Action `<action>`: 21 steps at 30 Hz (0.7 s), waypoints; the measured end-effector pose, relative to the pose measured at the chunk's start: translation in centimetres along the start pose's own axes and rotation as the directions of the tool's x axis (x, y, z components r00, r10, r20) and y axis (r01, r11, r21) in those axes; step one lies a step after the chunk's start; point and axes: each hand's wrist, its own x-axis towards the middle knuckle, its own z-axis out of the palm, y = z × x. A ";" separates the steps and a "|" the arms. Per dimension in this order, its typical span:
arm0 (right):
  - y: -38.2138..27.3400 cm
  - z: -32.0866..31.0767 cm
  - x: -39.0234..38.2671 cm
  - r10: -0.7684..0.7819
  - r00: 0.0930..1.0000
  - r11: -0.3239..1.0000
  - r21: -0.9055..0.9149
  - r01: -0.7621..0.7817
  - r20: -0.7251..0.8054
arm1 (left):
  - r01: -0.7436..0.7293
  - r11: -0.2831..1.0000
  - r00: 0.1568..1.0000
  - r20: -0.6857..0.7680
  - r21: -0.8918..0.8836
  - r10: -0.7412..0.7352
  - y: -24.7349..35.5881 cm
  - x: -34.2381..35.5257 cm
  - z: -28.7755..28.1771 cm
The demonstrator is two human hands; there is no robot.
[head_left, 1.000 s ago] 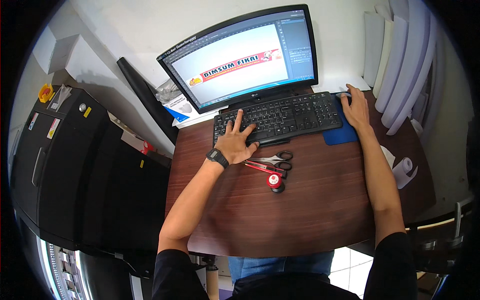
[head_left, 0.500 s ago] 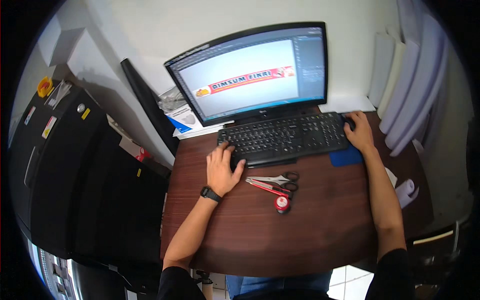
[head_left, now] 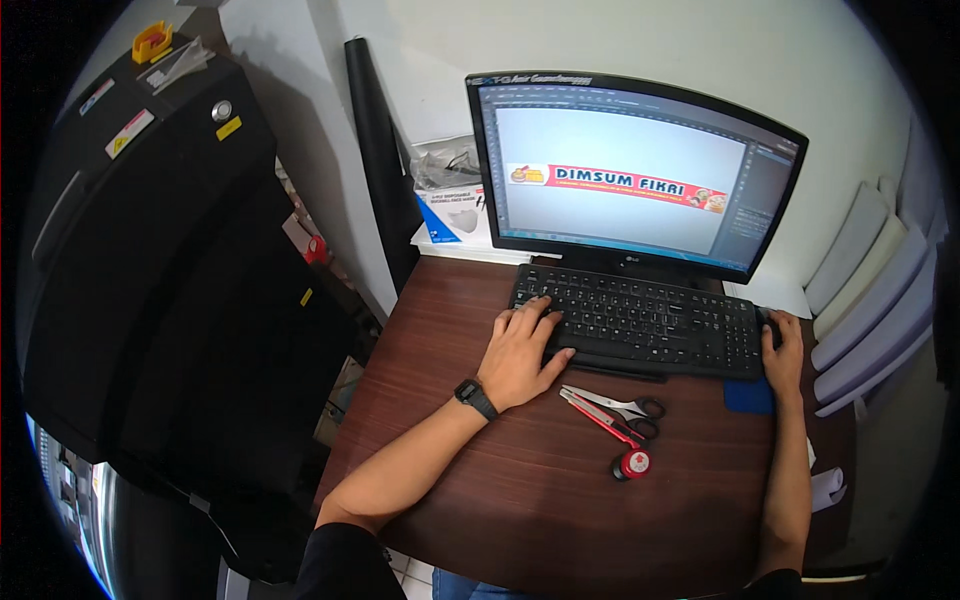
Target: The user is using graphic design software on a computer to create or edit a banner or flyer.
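My left hand [head_left: 521,352] rests with spread fingers on the left end of a black keyboard [head_left: 650,320], a black watch on its wrist. My right hand [head_left: 784,338] lies curled over a mouse at the keyboard's right end, above a blue mouse pad [head_left: 749,396]; the mouse itself is almost hidden. Behind the keyboard stands a black monitor [head_left: 630,175] showing an editing program with a red banner. Grey scissors [head_left: 622,405] and a red-handled tool [head_left: 612,440] lie on the brown wooden desk [head_left: 500,500] just in front of the keyboard.
A large black machine [head_left: 160,260] fills the left side, close to the desk edge. A black roll [head_left: 378,160] leans on the white wall. A blue-and-white box [head_left: 450,210] sits left of the monitor. White rolled sheets [head_left: 870,290] stand at the right.
The view has swung left and closer, so the desk now sits right of centre. My left hand stays on the keyboard's left end; my right hand stays at the mouse.
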 end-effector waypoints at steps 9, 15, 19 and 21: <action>0.2 0.1 0.1 0.023 0.999 1.000 -0.012 -0.022 0.031 | 0.017 0.999 1.000 -0.010 0.028 -0.016 0.1 -0.1 0.3; 0.2 -0.1 0.0 0.017 0.999 0.999 -0.033 -0.016 0.042 | 0.018 0.999 1.000 -0.002 0.032 -0.018 0.1 -0.1 0.3; 0.5 0.1 0.0 0.019 0.999 0.999 -0.029 -0.018 0.049 | 0.020 0.999 1.000 0.005 0.044 -0.021 0.2 -0.1 0.2; 0.3 0.0 0.0 0.019 0.999 0.999 -0.032 -0.017 0.045 | 0.021 0.999 1.000 0.007 0.046 -0.022 0.2 -0.1 0.2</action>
